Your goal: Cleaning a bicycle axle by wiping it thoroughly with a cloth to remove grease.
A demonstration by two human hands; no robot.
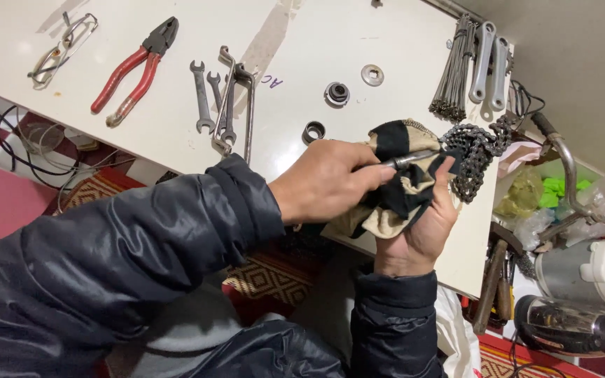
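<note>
White bench [330, 42] across the upper frame, tools spread over it. Off its right edge, clutter on the floor: a clear bag [537, 192] holding green bits, a white-lidded pot [593, 273] with contents hidden, a chrome kettle [568, 325] below it, a bent handlebar [568, 168] above.

Near the bench's front edge, toward the right corner: black-and-tan rag [393, 182], draped over the right hand [421, 231], palm up, fingers curled about the cloth. Left hand [323, 185] closed, pinching a thin steel axle [411, 159] against the rag; axle tip pointing right, just beside the chain.

Chain [474, 150] heaped at the right edge, touching the rag's far side. Above it, at the far right corner, a bundle of spokes [453, 70] and two grey cranks [490, 59] side by side.

Toward the left edge: red pliers [134, 73], jaws up; further left a wire clip [61, 49]. Mid-bench: three spanners [211, 98] and a bent rod [241, 105], close together.

Small parts between spanners and spokes, each apart: a dark cup [337, 93], a flat washer [372, 74], a ring [313, 131] nearest the left hand.
</note>
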